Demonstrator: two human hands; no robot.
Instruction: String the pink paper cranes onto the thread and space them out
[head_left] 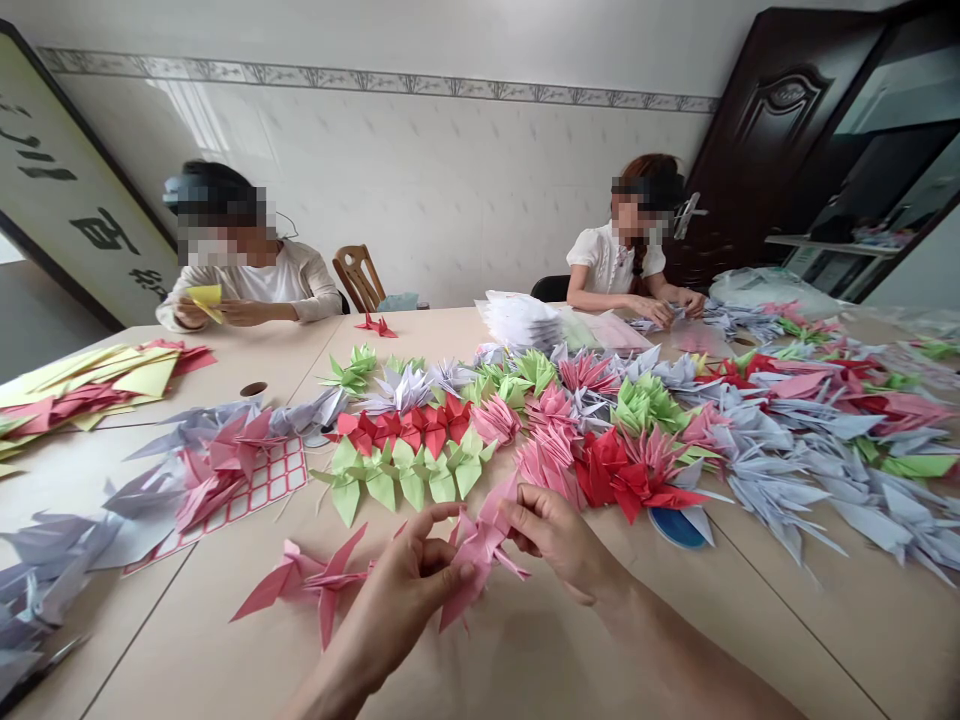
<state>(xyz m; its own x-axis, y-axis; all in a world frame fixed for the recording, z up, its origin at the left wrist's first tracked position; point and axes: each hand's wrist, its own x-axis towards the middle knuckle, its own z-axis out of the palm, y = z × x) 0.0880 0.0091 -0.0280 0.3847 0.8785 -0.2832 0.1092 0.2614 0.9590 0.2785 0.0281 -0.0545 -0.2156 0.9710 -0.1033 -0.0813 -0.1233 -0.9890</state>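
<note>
Between my two hands is a pink paper crane (480,545), held just above the near part of the table. My left hand (416,570) pinches its left side between thumb and fingers. On the other side, my right hand (551,535) grips an upper wing with thumb and forefinger. Other pink paper cranes (315,580) lie on the table left of and partly behind my left hand. Beyond my hands stands a row of light green cranes (409,475), with red cranes (405,430) behind it.
Heaps of white, pink, red and green cranes (780,480) spread over the table's right. Pale cranes (67,550) lie at the left by a red-gridded sheet (255,490). Yellow paper (135,370) is farther back. Two people sit opposite, one holding yellow paper (206,298).
</note>
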